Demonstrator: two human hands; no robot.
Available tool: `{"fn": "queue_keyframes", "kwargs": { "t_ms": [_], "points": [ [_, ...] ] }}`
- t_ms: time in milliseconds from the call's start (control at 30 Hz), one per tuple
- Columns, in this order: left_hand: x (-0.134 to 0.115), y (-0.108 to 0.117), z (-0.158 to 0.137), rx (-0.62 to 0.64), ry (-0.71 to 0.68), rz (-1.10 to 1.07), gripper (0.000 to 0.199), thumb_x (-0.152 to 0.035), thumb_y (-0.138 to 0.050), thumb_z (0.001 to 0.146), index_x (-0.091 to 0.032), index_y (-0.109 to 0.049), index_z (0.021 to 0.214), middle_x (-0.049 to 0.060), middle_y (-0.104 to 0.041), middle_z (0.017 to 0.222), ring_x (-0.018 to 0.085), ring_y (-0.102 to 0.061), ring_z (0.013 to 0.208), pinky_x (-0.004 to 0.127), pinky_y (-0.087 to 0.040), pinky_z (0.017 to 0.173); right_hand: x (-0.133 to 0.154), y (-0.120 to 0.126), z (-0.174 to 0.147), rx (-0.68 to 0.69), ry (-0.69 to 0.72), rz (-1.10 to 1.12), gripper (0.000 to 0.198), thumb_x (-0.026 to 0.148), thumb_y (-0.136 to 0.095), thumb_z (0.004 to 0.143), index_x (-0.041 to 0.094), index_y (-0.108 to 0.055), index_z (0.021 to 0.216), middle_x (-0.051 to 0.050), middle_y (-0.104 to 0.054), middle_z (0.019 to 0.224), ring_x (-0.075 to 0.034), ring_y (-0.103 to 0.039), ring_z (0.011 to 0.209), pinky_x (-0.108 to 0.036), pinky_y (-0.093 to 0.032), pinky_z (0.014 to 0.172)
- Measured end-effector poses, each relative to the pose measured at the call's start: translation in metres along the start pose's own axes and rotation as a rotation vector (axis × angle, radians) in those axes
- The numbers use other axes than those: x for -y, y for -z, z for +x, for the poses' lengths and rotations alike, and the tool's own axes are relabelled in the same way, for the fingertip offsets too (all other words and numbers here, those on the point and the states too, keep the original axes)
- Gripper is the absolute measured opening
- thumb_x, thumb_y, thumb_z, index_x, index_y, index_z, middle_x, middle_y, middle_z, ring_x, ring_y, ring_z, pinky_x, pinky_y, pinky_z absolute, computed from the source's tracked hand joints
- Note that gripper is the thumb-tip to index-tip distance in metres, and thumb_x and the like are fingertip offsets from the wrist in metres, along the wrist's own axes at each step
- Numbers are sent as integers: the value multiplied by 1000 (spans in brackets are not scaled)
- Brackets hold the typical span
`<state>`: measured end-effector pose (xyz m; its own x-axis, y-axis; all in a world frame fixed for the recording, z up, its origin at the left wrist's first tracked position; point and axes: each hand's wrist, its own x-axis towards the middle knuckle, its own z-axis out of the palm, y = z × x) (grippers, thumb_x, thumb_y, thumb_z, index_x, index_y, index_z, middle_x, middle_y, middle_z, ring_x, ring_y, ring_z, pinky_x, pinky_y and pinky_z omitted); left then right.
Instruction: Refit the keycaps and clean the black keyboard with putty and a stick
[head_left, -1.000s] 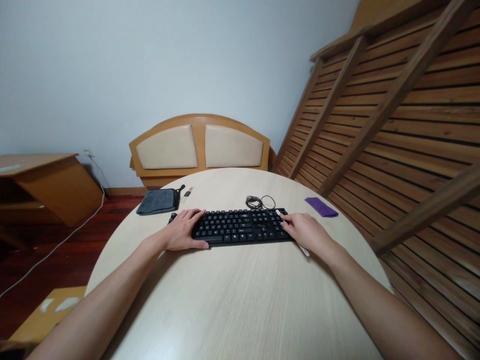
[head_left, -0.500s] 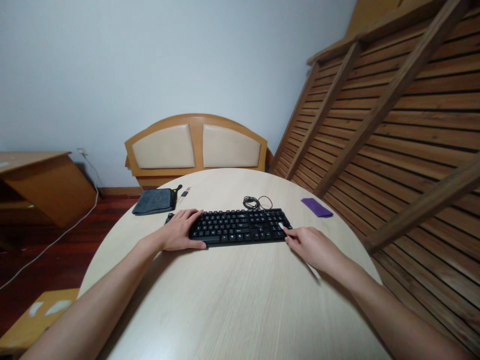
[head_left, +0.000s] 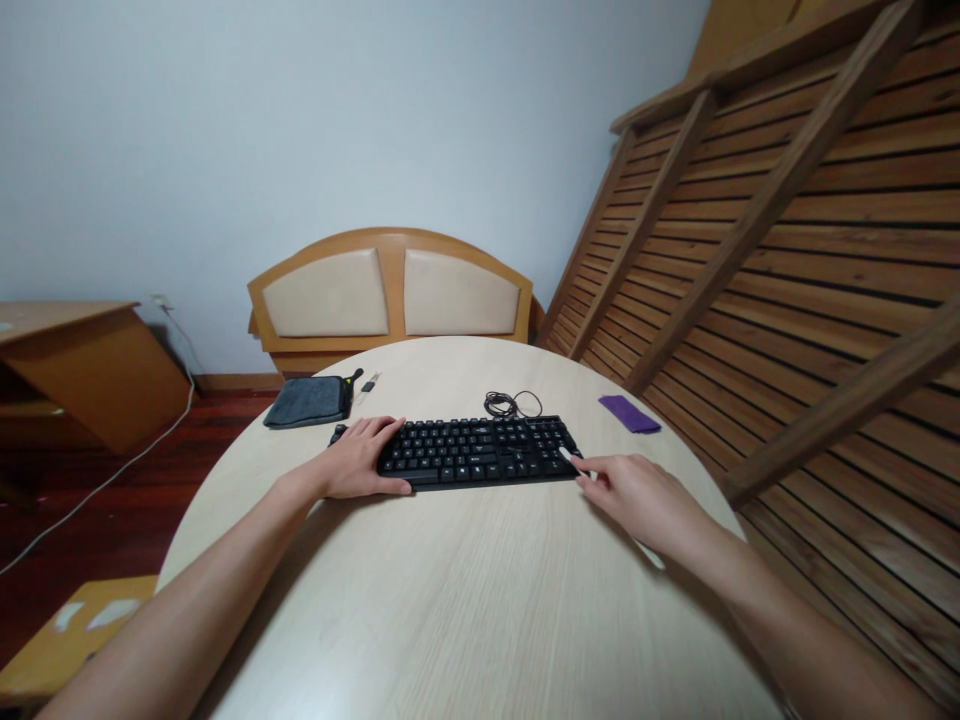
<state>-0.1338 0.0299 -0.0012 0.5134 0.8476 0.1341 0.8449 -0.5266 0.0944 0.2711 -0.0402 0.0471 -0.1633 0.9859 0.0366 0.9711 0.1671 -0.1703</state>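
A black keyboard lies flat on the round pale wooden table. My left hand grips its left end, thumb along the front edge and fingers over the top toward the back edge. Between the thumb and fingers of my right hand is a slim white toothbrush. Its head touches the keys at the number pad's right side, and the handle's end sticks out below the palm. My palm hides the middle of the handle.
Behind the keyboard lies its coiled black cable. A folded purple cloth is at the right, a dark grey pouch at the left with a small black-ended item beside it. Wooden slats lean close on the right.
My right hand has shifted slightly to the right with the toothbrush, whose head is now nearer the keyboard's right edge. My left hand stays in place on the keyboard.
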Motion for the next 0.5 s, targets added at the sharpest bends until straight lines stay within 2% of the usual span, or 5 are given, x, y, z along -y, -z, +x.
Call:
{"fn": "queue_keyframes", "kwargs": {
  "t_ms": [200, 333, 500],
  "points": [
    [1, -2, 0, -18, -2, -6, 112, -87, -57, 68, -18, -35, 153, 20, -48, 146, 40, -46, 131, 53, -34, 111, 7, -9, 38, -64, -2, -19, 40, 36, -49, 95, 31, -67, 131, -7, -79, 99, -26, -72, 93, -30, -46, 70],
    [1, -2, 0, -10, 8, -5, 112, -87, -57, 68, -17, -35, 153, 20, -47, 147, 40, -46, 131, 53, -34, 112, 12, -15, 58, -76, -3, -64, 40, 36, -48, 97, 30, -66, 133, -9, -77, 110, -27, -71, 101, -32, -49, 76],
    [1, -2, -1, -1, 13, -2, 113, -87, -57, 69, -15, -35, 153, 21, -45, 148, 40, -45, 132, 53, -33, 113, 12, -21, 67, -79, 7, -99, 39, 33, -48, 97, 27, -68, 129, -11, -75, 115, -27, -71, 103, -34, -51, 80]
  ]
}}
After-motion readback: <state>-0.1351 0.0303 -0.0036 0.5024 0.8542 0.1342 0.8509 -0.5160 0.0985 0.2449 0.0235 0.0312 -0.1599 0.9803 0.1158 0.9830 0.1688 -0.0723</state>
